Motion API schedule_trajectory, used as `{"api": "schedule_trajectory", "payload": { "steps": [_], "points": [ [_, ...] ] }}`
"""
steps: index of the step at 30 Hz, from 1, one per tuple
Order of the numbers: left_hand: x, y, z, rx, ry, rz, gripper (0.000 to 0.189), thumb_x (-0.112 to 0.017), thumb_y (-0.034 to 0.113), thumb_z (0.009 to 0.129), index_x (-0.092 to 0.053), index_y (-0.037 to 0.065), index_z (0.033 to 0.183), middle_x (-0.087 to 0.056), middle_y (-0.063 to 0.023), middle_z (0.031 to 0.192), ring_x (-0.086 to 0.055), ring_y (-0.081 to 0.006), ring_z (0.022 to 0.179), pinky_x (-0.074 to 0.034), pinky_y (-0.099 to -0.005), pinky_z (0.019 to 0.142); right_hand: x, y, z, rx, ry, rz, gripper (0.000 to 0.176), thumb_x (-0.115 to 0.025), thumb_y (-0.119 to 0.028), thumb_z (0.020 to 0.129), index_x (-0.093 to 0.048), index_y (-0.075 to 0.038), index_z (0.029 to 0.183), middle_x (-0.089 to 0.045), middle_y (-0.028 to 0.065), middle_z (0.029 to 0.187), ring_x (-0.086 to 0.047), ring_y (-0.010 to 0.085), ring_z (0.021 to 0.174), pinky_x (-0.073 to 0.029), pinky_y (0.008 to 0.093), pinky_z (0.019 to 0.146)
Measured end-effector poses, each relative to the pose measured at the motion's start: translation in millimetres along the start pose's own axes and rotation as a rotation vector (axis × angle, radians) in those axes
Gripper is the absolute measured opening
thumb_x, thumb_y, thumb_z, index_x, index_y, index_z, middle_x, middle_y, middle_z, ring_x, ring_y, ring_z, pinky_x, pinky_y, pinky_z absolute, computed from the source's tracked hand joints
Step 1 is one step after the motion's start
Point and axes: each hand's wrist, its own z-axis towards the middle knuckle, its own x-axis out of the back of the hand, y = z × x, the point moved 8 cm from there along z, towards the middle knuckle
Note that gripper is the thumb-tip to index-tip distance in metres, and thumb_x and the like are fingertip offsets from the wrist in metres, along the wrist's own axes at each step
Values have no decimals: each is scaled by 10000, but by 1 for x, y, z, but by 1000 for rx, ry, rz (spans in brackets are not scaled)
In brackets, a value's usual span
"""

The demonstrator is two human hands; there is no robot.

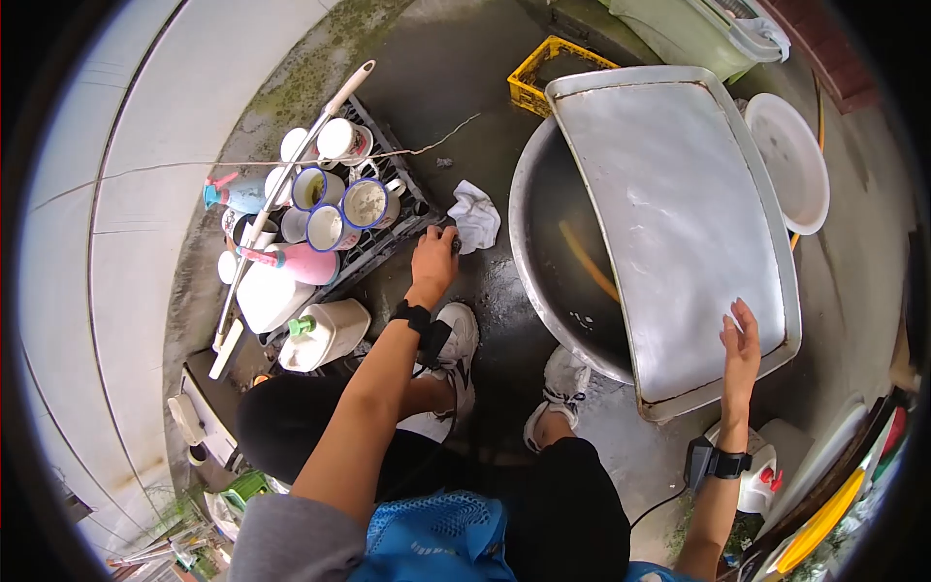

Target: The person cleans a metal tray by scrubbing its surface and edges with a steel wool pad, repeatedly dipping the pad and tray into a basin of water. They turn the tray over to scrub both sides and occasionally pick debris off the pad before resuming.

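My left hand (433, 262) is closed at the edge of a black crate (412, 199), beside a crumpled white cloth (475, 217). Its fingers are curled round something dark that I cannot make out. Over the near right part of a large metal tray (679, 213), my right hand (742, 344) has its fingers apart and holds nothing. The tray lies tilted across a wide round metal basin (529, 242), which holds dark water and a piece of yellow hose (587, 260).
Enamel mugs (367, 202), a pink spray bottle (308, 263) and a long-handled tool (267, 209) fill the crate. Near it stands a white jug (330, 335). A yellow crate (529, 92) and a white basin (790, 160) lie beyond the tray.
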Motion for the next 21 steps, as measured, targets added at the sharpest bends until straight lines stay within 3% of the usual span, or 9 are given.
{"api": "schedule_trajectory", "payload": {
  "steps": [4, 7, 9, 12, 15, 17, 18, 20, 21],
  "points": [
    [0, 21, -14, -78, 122, 172, 449, -726, 194, 719, -541, 122, 1121, -533, -126, 1155, -543, -333, 1015, -469, -404, 838, 61, 49, -9, -60, 202, -13, 442, -537, -175, 927, -426, -24, 1328, -466, 134, 1328, -513, 213, 1126, -403, 308, 952],
    [49, 84, -6, -224, 353, -281, 143, -621, 137, 824, -616, 41, 930, -606, -106, 925, -573, -299, 911, -451, -376, 784, 105, 72, -40, 5, 602, -151, 517, -582, -230, 906, -402, -6, 1336, -466, 171, 1307, -519, 233, 1108, -418, 324, 932],
    [70, 133, -7, -265, 405, -516, 124, -609, 136, 848, -623, 19, 886, -614, -113, 894, -587, -288, 828, -465, -351, 739, 111, 97, -56, -64, 686, -164, 555, -601, -254, 894, -391, 5, 1337, -468, 180, 1294, -520, 236, 1099, -418, 328, 929],
    [17, 168, 0, 77, 62, -925, 279, -492, 218, 940, -607, 31, 1112, -639, -145, 1007, -620, -256, 847, -481, -310, 767, 113, 170, -67, -195, 742, -4, 672, -627, -385, 868, -376, 41, 1324, -495, 178, 1220, -515, 216, 1056, -412, 321, 906],
    [-81, 158, 19, 214, 366, -830, 326, -469, 244, 945, -582, 40, 1172, -640, -154, 1001, -616, -273, 833, -488, -306, 771, 92, 192, -64, -343, 683, 245, 657, -615, -409, 874, -397, 46, 1296, -511, 147, 1168, -507, 201, 1033, -409, 308, 891],
    [-116, 148, 16, 524, 250, -930, 284, -442, 206, 956, -563, 35, 1147, -624, -54, 841, -588, -209, 750, -483, -265, 704, 72, 175, -63, -423, 579, 357, 648, -615, -418, 874, -407, 43, 1278, -518, 126, 1132, -500, 194, 1013, -400, 297, 889],
    [-119, 137, 12, 519, 246, -925, 284, -442, 206, 956, -563, 35, 1147, -624, -54, 841, -588, -209, 750, -483, -265, 704, 70, 179, -62, -428, 584, 361, 648, -615, -418, 874, -407, 43, 1278, -518, 126, 1132, -500, 194, 1013, -400, 297, 889],
    [-151, 178, -1, 573, -691, -2438, 204, -421, 189, 951, -560, 45, 913, -580, -37, 740, -600, -226, 710, -507, -287, 653, 75, 172, -56, -275, 646, 274, 633, -595, -388, 894, -379, 44, 1304, -521, 136, 1162, -494, 201, 1051, -385, 304, 917],
    [-136, 188, 3, 382, -823, -2586, 220, -393, 186, 952, -473, 100, 767, -535, -21, 682, -604, -234, 670, -514, -295, 588, 75, 172, -58, -285, 658, 277, 633, -595, -388, 894, -379, 44, 1304, -521, 136, 1162, -494, 201, 1051, -385, 304, 917]
  ]
}}
